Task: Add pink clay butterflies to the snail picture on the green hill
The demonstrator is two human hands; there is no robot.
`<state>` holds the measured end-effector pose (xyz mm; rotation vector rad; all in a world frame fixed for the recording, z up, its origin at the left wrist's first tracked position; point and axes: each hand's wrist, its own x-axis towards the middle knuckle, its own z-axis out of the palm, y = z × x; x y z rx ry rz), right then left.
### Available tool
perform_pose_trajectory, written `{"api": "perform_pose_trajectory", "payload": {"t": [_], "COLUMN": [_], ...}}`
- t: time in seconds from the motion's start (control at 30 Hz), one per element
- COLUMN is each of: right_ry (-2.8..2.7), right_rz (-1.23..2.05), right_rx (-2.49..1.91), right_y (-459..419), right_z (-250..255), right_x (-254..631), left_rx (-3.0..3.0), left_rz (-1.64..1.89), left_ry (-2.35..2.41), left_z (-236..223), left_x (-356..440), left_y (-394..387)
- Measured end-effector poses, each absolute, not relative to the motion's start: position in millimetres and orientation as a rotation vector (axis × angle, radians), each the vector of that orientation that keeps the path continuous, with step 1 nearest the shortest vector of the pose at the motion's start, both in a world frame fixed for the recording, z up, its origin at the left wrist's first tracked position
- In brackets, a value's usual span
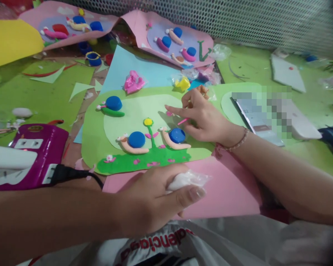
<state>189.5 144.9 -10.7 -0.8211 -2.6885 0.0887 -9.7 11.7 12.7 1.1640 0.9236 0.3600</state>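
The decorated green card point(91, 129), its long axis running left to right, lies beyond the left grip point(152, 197), closed around bagged white material point(183, 180), and beneath the nearer right grip point(202, 114), index finger extended, any pinch indeterminable.

Passable gap ran over pale-green paper point(135, 105) left of right hand point(202, 116); clay flower point(151, 133), snails point(137, 140) blocked lower down, smartphone point(256, 117) rightward.

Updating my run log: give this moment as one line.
left hand: holding white lump in clear plastic | right hand: over rounded green paper sheet, index finger extended, contact unclear
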Motion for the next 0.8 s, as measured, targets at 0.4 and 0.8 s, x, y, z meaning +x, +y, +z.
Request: {"api": "perform_pose_trajectory", "payload": {"t": [0.4, 0.8], "right_ry": [-2.44, -1.723], "right_rz": [0.171, 1.197], "right_rx": [-0.685, -0.771], "right_y": [151, 153], "right_z": [-12, -18], "right_x": [194, 181], "left_rx": [1.167, 1.106], "left_rz": [0.385, 0.399], "left_ry": [0.903, 0.91], "left_z": [12, 16], "left_x": [-11, -7], "left_y": [11, 13]}}
